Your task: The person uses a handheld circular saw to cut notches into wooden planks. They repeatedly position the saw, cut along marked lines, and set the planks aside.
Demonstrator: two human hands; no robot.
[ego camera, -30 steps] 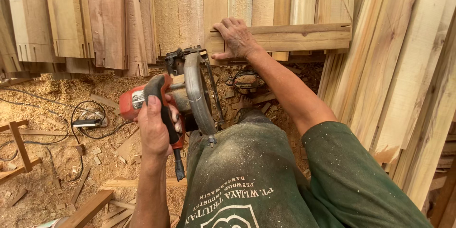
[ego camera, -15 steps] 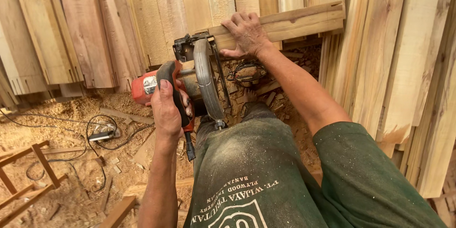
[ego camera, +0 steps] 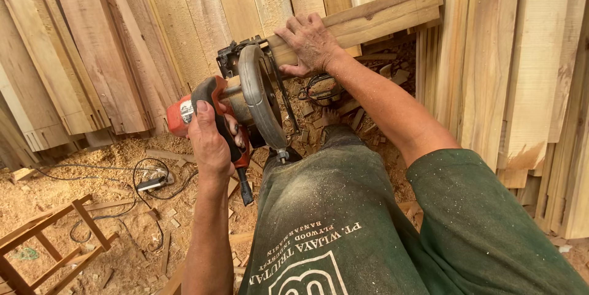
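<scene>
My left hand [ego camera: 211, 141] grips the black handle of a red circular saw [ego camera: 245, 101], whose grey blade guard stands upright against the left end of a wooden plank [ego camera: 380, 12]. My right hand [ego camera: 311, 43] presses down flat on that plank, just to the right of the saw. The plank lies roughly level across my raised knee, with its far end pointing up to the right. My green trouser leg [ego camera: 331, 209] fills the lower middle of the view.
Upright wooden boards [ego camera: 123, 37] line the back and the right side [ego camera: 521, 86]. The ground [ego camera: 80, 184] is covered in sawdust and offcuts. A black cable [ego camera: 147, 184] loops across it. A small wooden frame [ego camera: 55, 240] lies at the lower left.
The view has swung slightly, so saw and plank sit a little higher and further right. Both hands keep their grips; the saw stays at the plank's end.
</scene>
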